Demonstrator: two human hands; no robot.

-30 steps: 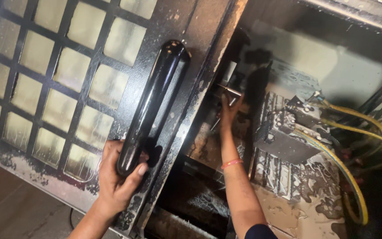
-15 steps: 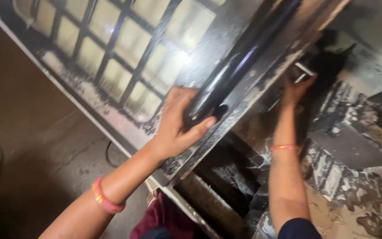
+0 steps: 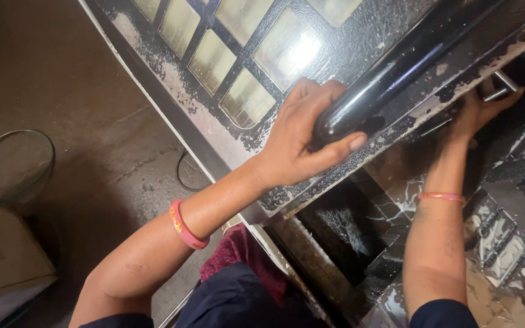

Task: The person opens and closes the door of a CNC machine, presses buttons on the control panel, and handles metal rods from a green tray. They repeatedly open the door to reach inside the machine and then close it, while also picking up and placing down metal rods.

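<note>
- Nearest the camera: dark blue clothing (image 3: pixel 238 300) and a maroon cloth (image 3: pixel 241 252) at the bottom edge; a cardboard box (image 3: pixel 1 261) sat on the floor lower left, with a loop of cable (image 3: pixel 7 152) beyond it.
- Left forearm with a pink bangle (image 3: pixel 183 226) ran up-right to the left hand (image 3: pixel 302 140).
- Left hand was wrapped around the lower end of the black door handle (image 3: pixel 396 70), thumb underneath, fingers curled over the top.
- Handle's long axis ran diagonally from the hand up toward the top right, along the edge of the dark door (image 3: pixel 360 36) with its grid of frosted panes (image 3: pixel 287 48).
- Farther off: right hand (image 3: pixel 478 109), thin bangle (image 3: pixel 440 197) on the wrist, reached behind the door edge onto a metal latch piece (image 3: pixel 498 85); fingers partly hidden, grip cannot be told.
- Left hand was nearer the handle; the right was well up-right of it, past the door edge.
</note>
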